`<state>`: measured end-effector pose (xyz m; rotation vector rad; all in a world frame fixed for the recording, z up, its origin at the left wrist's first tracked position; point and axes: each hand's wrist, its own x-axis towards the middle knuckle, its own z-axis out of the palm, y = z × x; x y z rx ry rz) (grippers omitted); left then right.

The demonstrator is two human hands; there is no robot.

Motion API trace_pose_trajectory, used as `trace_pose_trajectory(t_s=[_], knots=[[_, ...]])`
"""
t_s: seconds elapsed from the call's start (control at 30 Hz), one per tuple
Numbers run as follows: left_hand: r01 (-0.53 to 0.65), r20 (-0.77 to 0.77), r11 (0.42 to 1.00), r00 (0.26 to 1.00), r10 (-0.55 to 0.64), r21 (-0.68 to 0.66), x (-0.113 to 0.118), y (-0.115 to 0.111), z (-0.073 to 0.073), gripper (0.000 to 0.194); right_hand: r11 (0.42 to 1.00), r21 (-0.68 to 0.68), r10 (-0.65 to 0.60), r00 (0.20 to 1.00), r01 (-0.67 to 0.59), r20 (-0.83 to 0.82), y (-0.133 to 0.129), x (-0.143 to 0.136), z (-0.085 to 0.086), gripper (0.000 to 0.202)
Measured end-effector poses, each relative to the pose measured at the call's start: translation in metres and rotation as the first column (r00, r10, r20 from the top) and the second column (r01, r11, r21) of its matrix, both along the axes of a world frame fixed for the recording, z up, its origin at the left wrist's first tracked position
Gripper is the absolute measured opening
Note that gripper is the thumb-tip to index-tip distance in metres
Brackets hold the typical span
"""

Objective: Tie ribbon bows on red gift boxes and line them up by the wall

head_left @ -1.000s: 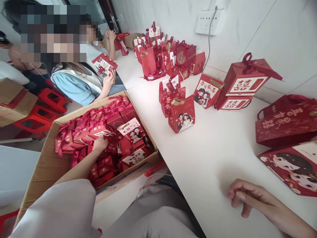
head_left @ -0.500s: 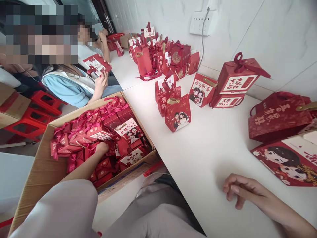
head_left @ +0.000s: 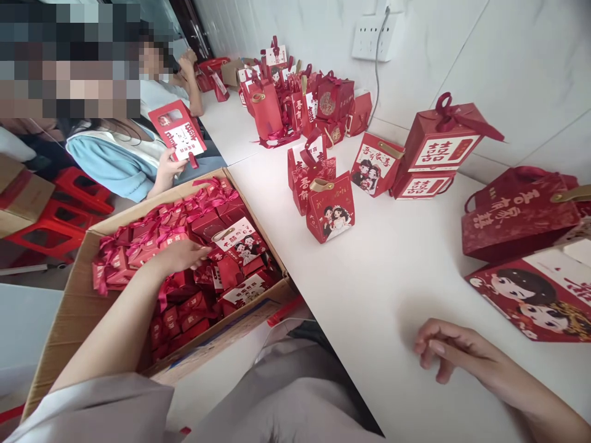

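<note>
at far left a co-worker is holding a red pack (head_left: 184, 132), now tilting it more upright than a moment ago, with one of that person's hands (head_left: 167, 169) showing at its lower edge; nearer, the carton (head_left: 69, 332) is standing just beside the bench (head_left: 392, 258), and the left hand (head_left: 183, 255) is rising from lower among the boxes (head_left: 191, 307) inside it, its back now facing up; this is suggesting that the reach is going on, since no box is coming clear of the pile; the fingers are pointing rightward, and whether they are gripping anything i cannot tell; the boxes are lying close-packed in the carton, red, many wearing ribbon bows, while one with a tan handle (head_left: 242, 240) is showing a cartoon couple; on the bench a small box (head_left: 331, 209) is standing upright, also bearing a couple; further right, the right hand (head_left: 457, 351) is staying put, fingers loosely curling, holding nothing, near a large pack (head_left: 530, 301) with printed figures
</note>
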<state>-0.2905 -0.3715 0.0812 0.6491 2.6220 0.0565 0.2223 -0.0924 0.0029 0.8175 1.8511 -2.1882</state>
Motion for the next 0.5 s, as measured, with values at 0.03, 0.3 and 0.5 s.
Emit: trace_pose_trajectory(t_s=[0.03, 0.3, 0.5], knots=[[0.035, 0.034, 0.999, 0.999, -0.036, 0.03, 0.014, 0.007, 0.006, 0.063, 1.0, 0.001, 0.0, 1.0, 0.0, 0.004, 0.0, 0.0, 0.0, 0.034], [0.597, 0.149, 0.802, 0.792, -0.592, 0.019, 0.103, 0.063, 0.001, 0.037, 0.999, 0.034, 0.008, 1.0, -0.009, 0.024, -0.002, 0.001, 0.007, 0.037], [0.455, 0.069, 0.888, 0.89, -0.45, -0.064, 0.067, 0.026, 0.034, 0.043, 0.999, 0.031, 0.009, 1.0, -0.01, 0.029, -0.001, 0.003, 0.005, 0.036]])
